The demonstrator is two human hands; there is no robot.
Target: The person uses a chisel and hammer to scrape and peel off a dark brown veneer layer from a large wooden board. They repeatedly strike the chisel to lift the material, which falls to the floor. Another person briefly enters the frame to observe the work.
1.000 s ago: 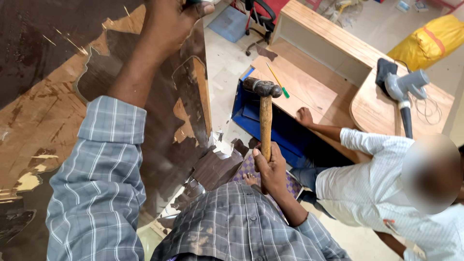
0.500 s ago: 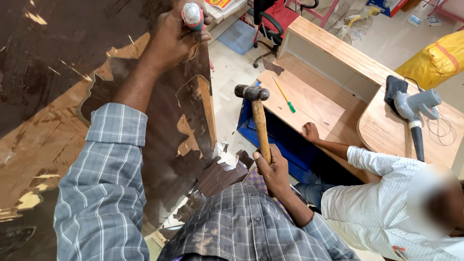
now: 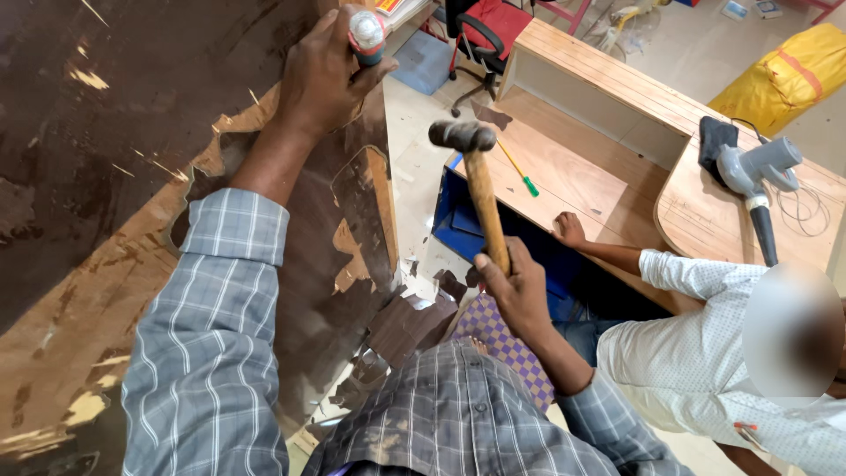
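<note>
The large dark laminated board (image 3: 132,132), its veneer peeling away in ragged patches to show pale wood beneath, is filling the space ahead of and to the left of both hands. The step in hand looks to be stripping that laminate: a tool is being set against the board's edge while a hammer is being held ready to strike it.

The left hand (image 3: 322,75) is reaching up along the board's right edge and is clenching round a chisel-like tool with a red and white handle (image 3: 367,33); its blade is hidden, so where it meets the board cannot be told.

The right hand (image 3: 515,286) is gripping the lower end of the wooden shaft of a hammer (image 3: 476,181), whose steel head is standing upright, below and to the right of the left hand and apart from the tool.

The next move would seem to call for aligning the hammer head with the tool's butt while keeping clear of the left-hand fingers.

To the right of the hands, a co-worker in a white shirt (image 3: 705,353) is resting a hand on a wooden table.
</note>
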